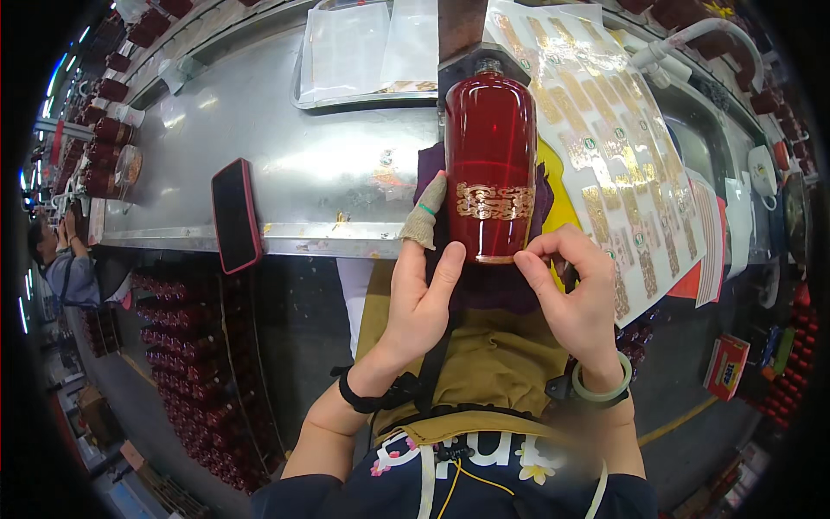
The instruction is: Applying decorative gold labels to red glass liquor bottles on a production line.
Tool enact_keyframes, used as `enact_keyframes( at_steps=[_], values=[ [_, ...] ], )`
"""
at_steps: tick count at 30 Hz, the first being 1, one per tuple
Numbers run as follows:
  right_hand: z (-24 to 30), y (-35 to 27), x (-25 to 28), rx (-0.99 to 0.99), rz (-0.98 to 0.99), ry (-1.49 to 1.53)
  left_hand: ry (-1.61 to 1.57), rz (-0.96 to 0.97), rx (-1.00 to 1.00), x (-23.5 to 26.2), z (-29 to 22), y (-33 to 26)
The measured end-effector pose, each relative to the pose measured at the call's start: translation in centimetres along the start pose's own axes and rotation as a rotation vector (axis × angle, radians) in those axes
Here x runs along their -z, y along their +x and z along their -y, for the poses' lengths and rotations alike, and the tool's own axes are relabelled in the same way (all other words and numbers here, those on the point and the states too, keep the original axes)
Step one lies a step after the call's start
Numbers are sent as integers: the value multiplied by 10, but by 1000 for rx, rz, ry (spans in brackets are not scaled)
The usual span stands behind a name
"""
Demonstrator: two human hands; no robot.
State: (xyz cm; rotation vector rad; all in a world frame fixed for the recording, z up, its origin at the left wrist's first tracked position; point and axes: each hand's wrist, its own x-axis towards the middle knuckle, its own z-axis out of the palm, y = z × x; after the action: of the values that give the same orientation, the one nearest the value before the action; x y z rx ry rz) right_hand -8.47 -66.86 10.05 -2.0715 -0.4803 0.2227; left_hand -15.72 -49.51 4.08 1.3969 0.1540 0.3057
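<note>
Braced red bottle (490, 130), frame ctr, w/ L hand (424, 303) half-open; had R hand (581, 290) near-pinched at base, couldn't tell grip. Prob. was applying gold decal (494, 202); next needed smoothing.

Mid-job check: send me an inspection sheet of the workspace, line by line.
Surface: metal table, with gold scraps near its front edge.
Job's things: dark red bottle with an ornate gold band; sheet of gold labels to its right.
Clutter: phone across the table's front edge; metal tray bearing papers.
Hands: left hand along the bottle's left side; right hand fingertips at its lower right corner.
Cables: thin yellow cord at the chest, kind unclear.
Surroundings: rows of dark red bottles lower left; another person far left.
</note>
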Motion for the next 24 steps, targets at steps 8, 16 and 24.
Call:
enact_keyframes(
  at_steps=[8,16,24],
  values=[
    [-2,0,0,35,-1,19,77,-17,-31,-5,0,-2],
    [-3,0,0,32,13,31,68,-19,-33,-5,1,-2],
    [-3,0,0,35,4,2,99,-31,-34,-8,-1,-1]
  ],
)
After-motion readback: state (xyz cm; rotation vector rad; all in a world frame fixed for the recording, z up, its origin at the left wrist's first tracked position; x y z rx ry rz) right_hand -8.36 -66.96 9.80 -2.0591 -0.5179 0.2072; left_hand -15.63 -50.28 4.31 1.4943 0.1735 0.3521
